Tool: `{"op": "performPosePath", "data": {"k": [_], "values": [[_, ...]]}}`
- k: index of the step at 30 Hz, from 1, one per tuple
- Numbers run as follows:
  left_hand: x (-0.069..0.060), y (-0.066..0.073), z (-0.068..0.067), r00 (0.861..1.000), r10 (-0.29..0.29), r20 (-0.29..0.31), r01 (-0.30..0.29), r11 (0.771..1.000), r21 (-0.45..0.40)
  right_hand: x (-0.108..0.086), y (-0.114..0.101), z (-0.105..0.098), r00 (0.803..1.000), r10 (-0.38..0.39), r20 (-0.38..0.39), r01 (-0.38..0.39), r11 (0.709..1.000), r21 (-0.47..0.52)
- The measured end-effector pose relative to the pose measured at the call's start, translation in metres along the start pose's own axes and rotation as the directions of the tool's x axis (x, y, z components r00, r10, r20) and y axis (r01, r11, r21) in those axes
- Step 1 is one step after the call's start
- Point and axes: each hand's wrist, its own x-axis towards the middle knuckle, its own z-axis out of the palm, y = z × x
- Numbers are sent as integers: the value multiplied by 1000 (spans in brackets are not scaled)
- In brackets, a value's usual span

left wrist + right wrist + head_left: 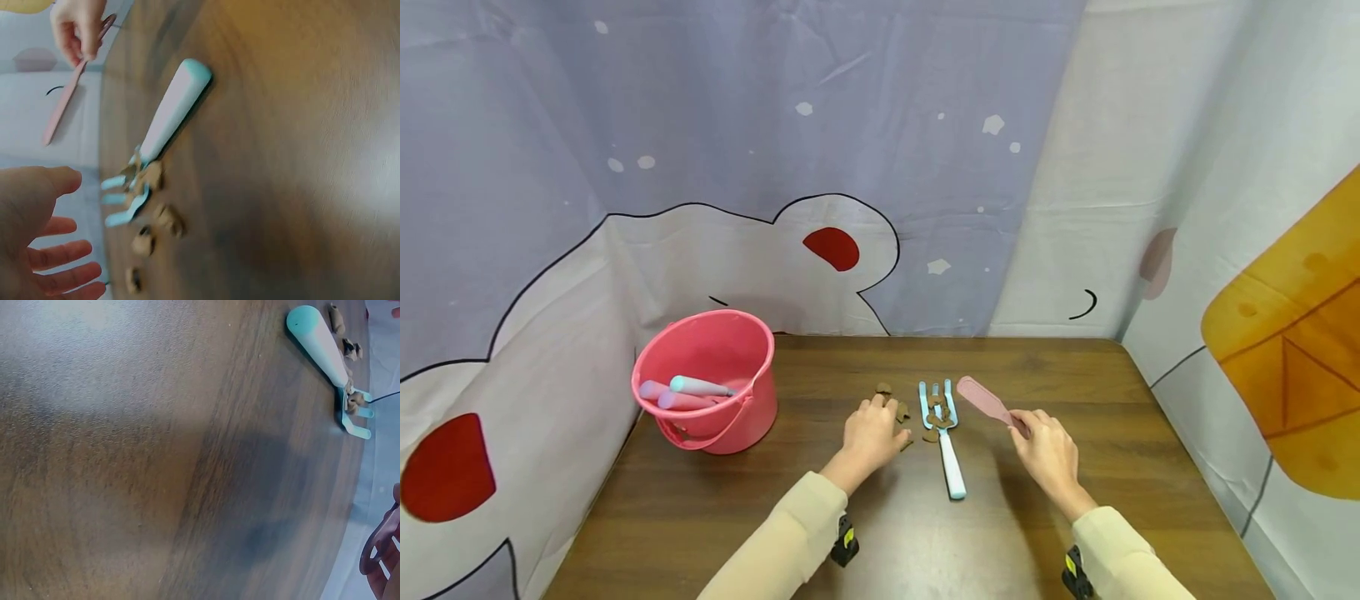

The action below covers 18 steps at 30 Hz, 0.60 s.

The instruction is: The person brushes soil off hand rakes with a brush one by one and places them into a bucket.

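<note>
A small hand fork (952, 471) with pale blue tines and a white handle lies on the table, handle toward me. Brown clay-like lumps (170, 220) are scattered on its tines and to its left. Over the lumps left of the fork is my left hand (869, 437), its fingers apart; in the left wrist view they are spread with nothing gripped. My right hand (1049, 454) pinches a pink flat spatula (982, 398) by its handle, blade raised and angled toward the fork. In the right wrist view the spatula's looped handle end (369, 553) shows at the edge.
A pink bucket (758, 417) stands at the table's back left, with several tool handles (696, 386) inside, light blue, purple and pink. Printed cloth (925, 150) hangs behind and at both sides of the wooden table (1060, 367).
</note>
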Motion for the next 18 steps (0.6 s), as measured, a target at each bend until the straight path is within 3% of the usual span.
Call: {"op": "performPosePath", "data": {"k": [9, 12, 18], "values": [[2, 37, 39, 997, -71, 28, 72, 997, -40, -4, 3, -3, 1000, 13, 5, -13, 1000, -11], [0, 49, 47, 993, -110, 41, 112, 991, -73, -5, 3, -4, 1000, 17, 8, -17, 1000, -13], [-3, 73, 63, 981, -192, 15, 192, 970, -148, -7, 4, -3, 1000, 19, 19, -19, 1000, -12]]}}
